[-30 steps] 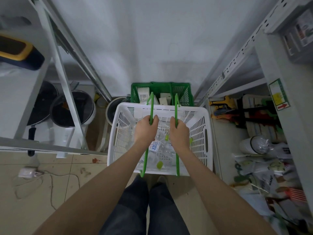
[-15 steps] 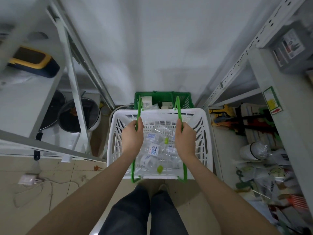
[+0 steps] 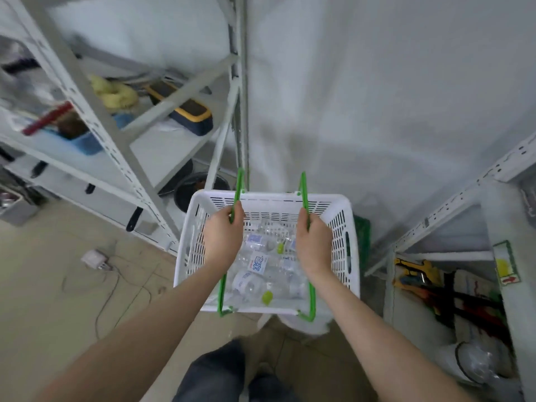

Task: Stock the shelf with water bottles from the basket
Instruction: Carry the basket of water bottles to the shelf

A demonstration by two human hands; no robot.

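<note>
A white slotted plastic basket point(image 3: 339, 224) hangs in front of me, above the floor. Several clear water bottles point(image 3: 258, 264) with white-blue labels and lime caps lie inside it. My left hand point(image 3: 223, 236) is closed around the left green handle point(image 3: 238, 184). My right hand point(image 3: 313, 242) is closed around the right green handle point(image 3: 303, 187). The two handles are held apart. A white metal shelf unit point(image 3: 116, 146) stands to my left, another shelf unit point(image 3: 452, 216) to my right.
The left shelves hold a yellow-black case point(image 3: 188, 114), a blue tub point(image 3: 84, 143) and dark pans point(image 3: 197, 190) low down. A green crate point(image 3: 362, 242) shows behind the basket. Tools and bags fill the right lower shelf. A white plug and cable point(image 3: 95, 259) lie on the tiled floor.
The basket has risen off the green crate and swung left toward the left shelf unit. My hands have pulled the two handles apart. My view has turned left.
</note>
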